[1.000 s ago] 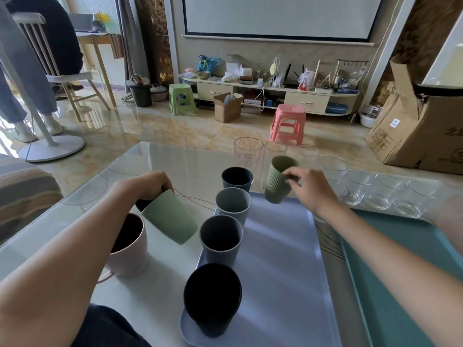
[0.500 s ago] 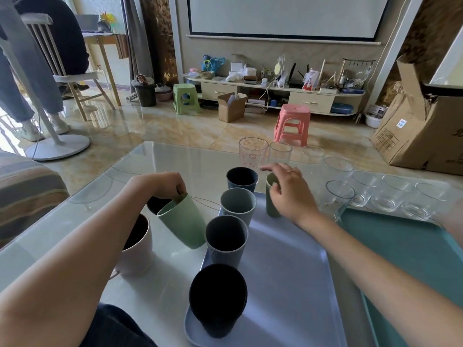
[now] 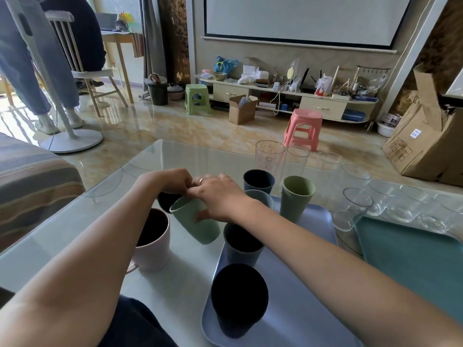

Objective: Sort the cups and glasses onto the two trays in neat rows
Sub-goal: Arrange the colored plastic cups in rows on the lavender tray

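Observation:
A light green cup (image 3: 198, 225) hangs tilted above the glass table, left of the lavender tray (image 3: 300, 311). My left hand (image 3: 170, 182) grips its rim from behind. My right hand (image 3: 220, 200) reaches across and closes on its side. Along the tray's left edge stands a row of blue-grey cups (image 3: 241, 244), ending in a dark cup (image 3: 238, 309) nearest me. An olive ribbed cup (image 3: 297, 199) stands upright at the tray's far end. The teal tray (image 3: 413, 261) lies to the right. Clear glasses (image 3: 350, 209) stand beyond it.
A pink mug (image 3: 152, 246) and a dark cup (image 3: 165, 201) stand on the table left of the lavender tray. Two tall glasses (image 3: 270, 159) stand at the table's far edge. A striped sofa (image 3: 32, 181) borders the left side. Stools and cardboard boxes sit on the floor beyond.
My right hand set the olive cup down at the tray's far end, let go and moved left onto the light green cup. My left hand carried that cup slightly right.

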Action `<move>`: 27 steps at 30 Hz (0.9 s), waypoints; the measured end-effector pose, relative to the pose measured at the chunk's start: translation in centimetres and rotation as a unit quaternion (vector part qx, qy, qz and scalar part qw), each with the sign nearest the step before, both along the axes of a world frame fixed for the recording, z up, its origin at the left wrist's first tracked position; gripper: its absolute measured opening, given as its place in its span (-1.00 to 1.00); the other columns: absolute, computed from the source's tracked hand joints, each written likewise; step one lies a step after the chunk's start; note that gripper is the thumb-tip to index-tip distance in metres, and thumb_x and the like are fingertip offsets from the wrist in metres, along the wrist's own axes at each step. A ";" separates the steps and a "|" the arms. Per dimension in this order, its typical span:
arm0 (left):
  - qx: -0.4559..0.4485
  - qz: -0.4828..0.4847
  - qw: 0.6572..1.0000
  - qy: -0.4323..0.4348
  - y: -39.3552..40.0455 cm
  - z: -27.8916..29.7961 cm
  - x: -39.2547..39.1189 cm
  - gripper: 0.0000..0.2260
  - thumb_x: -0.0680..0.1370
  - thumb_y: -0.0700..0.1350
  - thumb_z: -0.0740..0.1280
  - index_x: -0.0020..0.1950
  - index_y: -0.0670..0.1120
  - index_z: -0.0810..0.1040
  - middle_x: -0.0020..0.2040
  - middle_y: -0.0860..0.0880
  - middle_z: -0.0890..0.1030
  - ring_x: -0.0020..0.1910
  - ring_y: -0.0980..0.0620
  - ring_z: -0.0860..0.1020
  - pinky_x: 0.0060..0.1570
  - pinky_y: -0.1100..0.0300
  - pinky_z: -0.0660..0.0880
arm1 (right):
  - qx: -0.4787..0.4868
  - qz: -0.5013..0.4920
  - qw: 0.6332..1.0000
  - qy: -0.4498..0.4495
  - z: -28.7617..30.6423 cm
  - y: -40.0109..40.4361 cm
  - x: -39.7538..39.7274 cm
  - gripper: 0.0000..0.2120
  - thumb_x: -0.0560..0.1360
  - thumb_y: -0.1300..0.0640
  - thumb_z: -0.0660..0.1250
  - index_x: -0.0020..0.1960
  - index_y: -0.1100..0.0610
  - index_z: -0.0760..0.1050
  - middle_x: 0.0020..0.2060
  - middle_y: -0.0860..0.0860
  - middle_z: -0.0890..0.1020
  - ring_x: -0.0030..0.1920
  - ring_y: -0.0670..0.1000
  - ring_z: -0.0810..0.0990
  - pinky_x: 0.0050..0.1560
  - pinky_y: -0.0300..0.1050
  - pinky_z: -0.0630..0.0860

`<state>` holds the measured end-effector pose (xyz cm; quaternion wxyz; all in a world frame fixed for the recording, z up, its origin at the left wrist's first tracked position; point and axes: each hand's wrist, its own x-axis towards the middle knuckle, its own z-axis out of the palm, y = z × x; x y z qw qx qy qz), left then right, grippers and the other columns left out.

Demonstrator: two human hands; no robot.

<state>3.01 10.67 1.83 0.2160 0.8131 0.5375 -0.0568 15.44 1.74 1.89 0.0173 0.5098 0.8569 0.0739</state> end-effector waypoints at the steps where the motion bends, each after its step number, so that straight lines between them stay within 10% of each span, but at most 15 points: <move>1: -0.006 0.005 1.000 -0.015 0.2 -0.1 -0.4 -0.95 0.46 -0.23 0.35 -0.17 -0.13 0.60 -0.36 -0.03 0.51 -0.41 0.03 0.47 -0.65 0.43 0.31 | -0.015 -0.001 1.000 0.002 -0.2 0.1 0.0 -0.51 0.42 -0.15 0.37 0.29 -0.01 0.41 0.26 0.01 0.45 0.25 0.09 0.41 0.09 -0.01 0.31; 6: -0.031 0.028 0.996 -0.081 1.1 -0.4 -2.7 -0.89 0.18 0.03 0.49 -0.33 0.12 0.64 -0.15 -0.03 0.68 -0.08 -0.07 0.64 0.00 -0.06 0.61 | -0.092 -0.019 0.986 0.135 -0.7 0.0 1.0 -0.66 0.39 -0.03 0.44 0.08 0.06 0.47 0.03 0.04 0.55 0.04 0.11 0.51 -0.09 -0.04 0.42; 14: 0.003 0.109 0.979 -0.170 0.4 0.0 -3.3 -0.63 0.49 0.25 0.22 -0.04 -0.05 0.47 -0.13 -0.04 0.51 -0.13 -0.05 0.48 -0.25 0.14 0.44 | -0.045 -0.033 0.979 0.198 0.4 -0.1 2.1 -0.71 0.37 0.03 0.48 -0.08 0.16 0.45 -0.08 0.09 0.57 -0.11 0.12 0.50 -0.12 0.01 0.47; 20: -0.004 0.191 0.935 -0.298 0.8 1.7 -3.6 -0.61 0.41 0.07 0.45 0.11 0.05 0.36 0.13 -0.12 0.38 0.02 -0.12 0.44 -0.39 0.11 0.51 | 0.060 -0.033 0.957 0.281 1.3 -0.6 3.8 -0.78 0.40 0.14 0.45 -0.06 0.22 0.48 -0.10 0.13 0.60 -0.14 0.05 0.49 -0.09 -0.06 0.46; 27: 0.225 0.142 0.892 -0.364 -1.5 7.2 1.1 -0.44 0.36 0.08 0.47 0.25 -0.02 0.32 0.16 -0.06 0.32 0.12 -0.04 0.34 -0.04 0.10 0.37 | 0.214 -0.076 0.916 0.331 3.7 -3.1 7.7 -0.77 0.41 0.18 0.44 0.01 0.22 0.49 -0.11 0.13 0.60 -0.09 0.07 0.52 -0.07 -0.14 0.44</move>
